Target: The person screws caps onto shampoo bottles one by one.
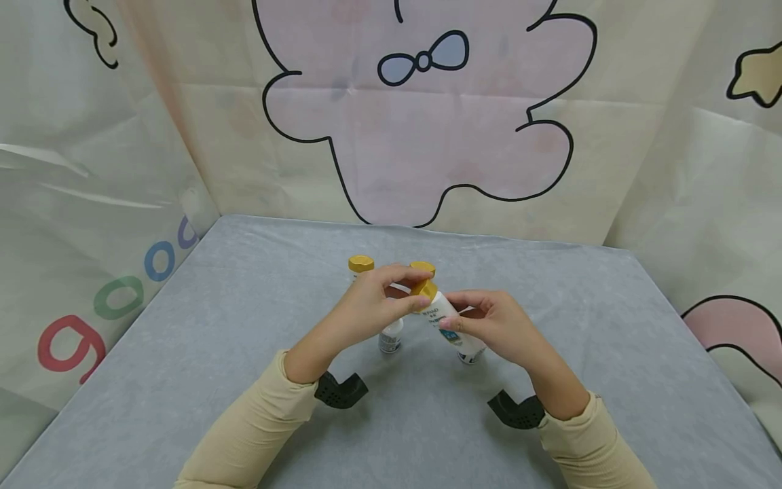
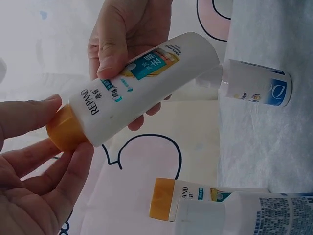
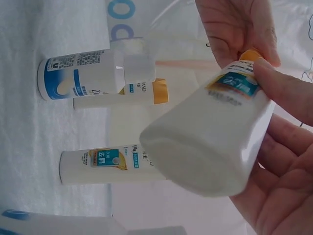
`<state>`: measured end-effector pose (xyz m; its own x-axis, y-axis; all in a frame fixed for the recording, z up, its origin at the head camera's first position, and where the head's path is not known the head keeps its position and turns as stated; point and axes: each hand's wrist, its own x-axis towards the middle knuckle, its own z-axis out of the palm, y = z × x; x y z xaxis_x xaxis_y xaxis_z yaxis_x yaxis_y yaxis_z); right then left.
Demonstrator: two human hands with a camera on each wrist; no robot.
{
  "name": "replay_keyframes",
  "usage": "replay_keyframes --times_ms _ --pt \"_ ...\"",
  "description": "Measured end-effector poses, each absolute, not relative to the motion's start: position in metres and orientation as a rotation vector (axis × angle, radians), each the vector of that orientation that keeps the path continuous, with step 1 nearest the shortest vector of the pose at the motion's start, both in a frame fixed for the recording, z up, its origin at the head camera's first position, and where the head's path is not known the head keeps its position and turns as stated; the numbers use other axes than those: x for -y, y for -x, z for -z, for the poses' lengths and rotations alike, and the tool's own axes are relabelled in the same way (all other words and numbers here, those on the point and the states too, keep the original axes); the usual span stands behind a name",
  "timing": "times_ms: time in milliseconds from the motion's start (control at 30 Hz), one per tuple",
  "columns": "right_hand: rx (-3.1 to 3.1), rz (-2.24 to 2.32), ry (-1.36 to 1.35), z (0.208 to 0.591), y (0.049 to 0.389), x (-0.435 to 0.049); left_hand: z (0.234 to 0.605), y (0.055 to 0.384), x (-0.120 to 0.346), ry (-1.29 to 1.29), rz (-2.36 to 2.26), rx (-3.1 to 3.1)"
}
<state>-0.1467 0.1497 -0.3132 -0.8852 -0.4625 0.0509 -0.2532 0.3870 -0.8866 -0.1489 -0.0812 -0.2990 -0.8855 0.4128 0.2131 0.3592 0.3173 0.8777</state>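
Both hands hold a white shampoo bottle [image 1: 448, 318] tilted above the table, its label reading REPAND. My left hand [image 1: 369, 302] pinches its gold cap [image 2: 68, 128] between thumb and fingers. The cap sits on the bottle's end, with no gap showing. Lower down, the right hand [image 1: 497, 326] grips the body, thumb on the label side in the left wrist view. The bottle's smooth base [image 3: 195, 161] faces the right wrist camera. Behind the hands stand two similar shampoo bottles, one gold-capped [image 1: 361, 263] at left, the other [image 1: 423, 267] partly hidden by the left hand.
A white bottle with a blue label [image 3: 80, 76] and a clear cap stands below the left hand. Another such bottle [image 2: 259, 83] is under the right hand, mostly hidden in the head view. Grey cloth [image 1: 244, 319] covers the table; printed curtains [image 1: 476, 136] enclose it.
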Motion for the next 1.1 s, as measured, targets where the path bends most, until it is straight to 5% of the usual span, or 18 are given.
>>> replay_keyframes --times_ms 300,700,1100 --pt "-2.455 1.498 0.621 0.3136 0.1466 -0.1486 0.2993 0.1491 0.0797 -0.636 -1.671 -2.484" --pt "-2.418 1.523 0.797 0.312 0.1457 -0.1497 0.3011 0.1495 0.0817 -0.857 -1.708 -2.477" --pt "-2.458 1.542 0.631 0.3103 0.1459 -0.1499 0.3 0.1506 0.0809 -0.796 -1.722 -2.483"
